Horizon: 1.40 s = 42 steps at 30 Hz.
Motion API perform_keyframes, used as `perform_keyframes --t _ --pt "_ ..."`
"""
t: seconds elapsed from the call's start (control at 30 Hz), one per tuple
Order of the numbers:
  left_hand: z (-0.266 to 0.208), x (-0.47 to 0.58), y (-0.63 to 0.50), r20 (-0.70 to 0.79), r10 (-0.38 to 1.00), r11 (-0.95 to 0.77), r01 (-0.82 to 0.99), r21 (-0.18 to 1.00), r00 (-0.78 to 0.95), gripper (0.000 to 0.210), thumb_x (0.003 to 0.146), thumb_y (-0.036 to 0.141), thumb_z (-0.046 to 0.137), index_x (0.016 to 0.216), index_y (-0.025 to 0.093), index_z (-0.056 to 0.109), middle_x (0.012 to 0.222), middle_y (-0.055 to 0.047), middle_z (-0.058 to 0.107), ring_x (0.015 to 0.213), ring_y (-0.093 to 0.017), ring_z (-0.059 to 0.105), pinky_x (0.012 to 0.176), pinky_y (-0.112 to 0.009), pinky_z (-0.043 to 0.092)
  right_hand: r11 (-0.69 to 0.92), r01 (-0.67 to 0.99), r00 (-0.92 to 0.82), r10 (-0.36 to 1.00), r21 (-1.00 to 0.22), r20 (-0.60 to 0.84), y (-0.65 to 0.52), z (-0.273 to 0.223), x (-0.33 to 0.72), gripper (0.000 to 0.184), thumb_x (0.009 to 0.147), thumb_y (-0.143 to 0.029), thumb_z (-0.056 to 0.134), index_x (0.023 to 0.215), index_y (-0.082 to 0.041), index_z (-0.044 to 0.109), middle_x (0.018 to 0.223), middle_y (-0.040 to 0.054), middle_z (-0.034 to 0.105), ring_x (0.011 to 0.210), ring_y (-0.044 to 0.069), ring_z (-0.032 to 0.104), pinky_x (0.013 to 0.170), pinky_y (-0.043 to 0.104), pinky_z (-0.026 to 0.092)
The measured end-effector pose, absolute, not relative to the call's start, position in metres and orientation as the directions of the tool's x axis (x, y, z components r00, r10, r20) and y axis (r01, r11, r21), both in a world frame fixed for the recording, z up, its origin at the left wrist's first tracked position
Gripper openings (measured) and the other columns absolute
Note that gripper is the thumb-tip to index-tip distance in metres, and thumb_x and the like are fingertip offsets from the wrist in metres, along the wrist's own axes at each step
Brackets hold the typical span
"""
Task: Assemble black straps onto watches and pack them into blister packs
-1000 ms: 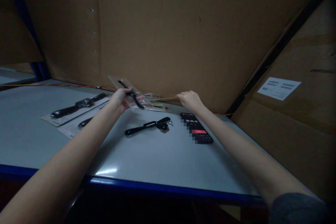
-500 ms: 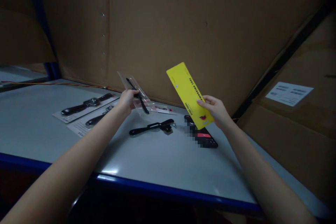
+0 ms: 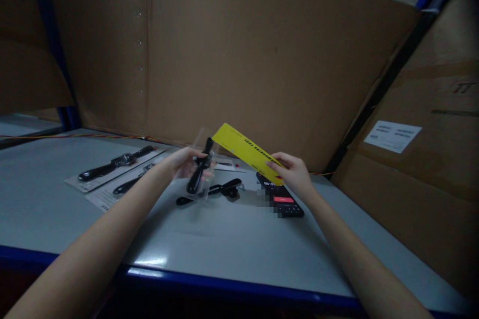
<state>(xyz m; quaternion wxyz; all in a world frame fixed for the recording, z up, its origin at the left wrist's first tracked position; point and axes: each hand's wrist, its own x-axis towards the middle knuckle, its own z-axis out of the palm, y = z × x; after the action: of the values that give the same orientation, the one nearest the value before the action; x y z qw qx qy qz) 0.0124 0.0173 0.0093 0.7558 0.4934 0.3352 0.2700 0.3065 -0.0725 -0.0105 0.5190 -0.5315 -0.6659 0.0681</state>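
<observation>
My left hand (image 3: 184, 162) is closed on a clear plastic blister pack (image 3: 204, 134) with a black spokeshave (image 3: 195, 177) in it, tilted above the table. Between the thumb and fingers of my right hand (image 3: 294, 172) is a yellow printed card (image 3: 239, 147). The card's far left corner reaches close to the top of the pack; whether they touch I cannot tell. Below the pack lies a loose black spokeshave (image 3: 232, 187) on the tabletop, partly covered by the pack.
On the left lie two carded spokeshaves (image 3: 99, 172), one partly hidden by my left forearm. A black phone (image 3: 295, 209) rests under my right hand. Cardboard (image 3: 239, 60) walls the back, a carton (image 3: 411, 179) stands at right, and the grey table (image 3: 224, 249) has a blue front edge.
The card in my right hand has come down and left and now lies flatter. My left hand has turned the blister pack more upright and lowered it, close to the card. The camera view has shifted.
</observation>
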Motion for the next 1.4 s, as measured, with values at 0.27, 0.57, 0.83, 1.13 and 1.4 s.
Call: perform_keyframes --t 0.27,0.57,0.83,1.13,1.4 --pt "0.015 0.008 -0.004 -0.386 0.38 0.431 0.208 0.878 0.841 0.044 0.08 0.007 0.048 0.122 0.022 0.049 0.082 -0.011 0.069 0.065 -0.027 0.069 0.062 -0.044 0.057 0.09 0.96 0.239 0.236 -0.266 0.942 -0.084 -0.003 0.323 0.019 0.076 -0.02 0.054 0.07 -0.027 0.071 0.114 0.0027 0.059 0.115 0.027 0.042 0.097 0.048 0.028" --pt "0.01 0.01 -0.005 -0.441 0.181 0.471 0.316 0.824 0.879 0.046 0.078 0.005 0.053 0.12 0.022 0.05 0.083 -0.009 0.071 0.071 -0.028 0.07 0.062 -0.042 0.059 0.046 0.897 0.44 -0.014 -0.439 0.898 -0.072 -0.01 0.36 0.03 0.075 -0.016 0.046 0.087 -0.021 0.073 0.11 0.0082 0.042 0.099 0.023 0.046 0.093 0.043 0.035" --pt "0.011 0.008 -0.005 -0.485 0.271 0.548 0.281 0.788 0.832 0.05 0.079 0.0 0.045 0.122 0.023 0.049 0.082 -0.008 0.071 0.07 -0.028 0.07 0.06 -0.043 0.059 0.168 0.823 0.546 0.031 -0.543 0.837 -0.056 -0.025 0.391 0.034 0.074 -0.014 0.042 0.092 -0.015 0.07 0.108 0.0089 0.038 0.104 0.021 0.047 0.095 0.038 0.04" --pt "0.009 0.01 -0.002 -0.477 0.194 0.507 0.328 0.797 0.857 0.047 0.08 0.004 0.049 0.122 0.024 0.05 0.078 -0.006 0.07 0.066 -0.027 0.07 0.06 -0.043 0.059 0.274 0.807 0.5 0.153 -0.523 0.852 -0.064 -0.016 0.385 0.026 0.069 -0.013 0.042 0.077 -0.016 0.066 0.105 0.009 0.052 0.102 0.022 0.053 0.086 0.037 0.045" --pt "0.014 0.016 -0.015 -0.57 0.104 0.506 0.45 0.736 0.815 0.044 0.08 0.001 0.047 0.118 0.02 0.054 0.074 -0.008 0.07 0.063 -0.028 0.07 0.053 -0.04 0.058 0.218 0.94 0.127 0.489 -0.261 0.863 -0.098 0.02 0.352 0.025 0.074 -0.018 0.032 0.051 -0.021 0.042 0.056 0.0025 0.049 0.057 0.015 0.05 0.058 0.027 0.038"
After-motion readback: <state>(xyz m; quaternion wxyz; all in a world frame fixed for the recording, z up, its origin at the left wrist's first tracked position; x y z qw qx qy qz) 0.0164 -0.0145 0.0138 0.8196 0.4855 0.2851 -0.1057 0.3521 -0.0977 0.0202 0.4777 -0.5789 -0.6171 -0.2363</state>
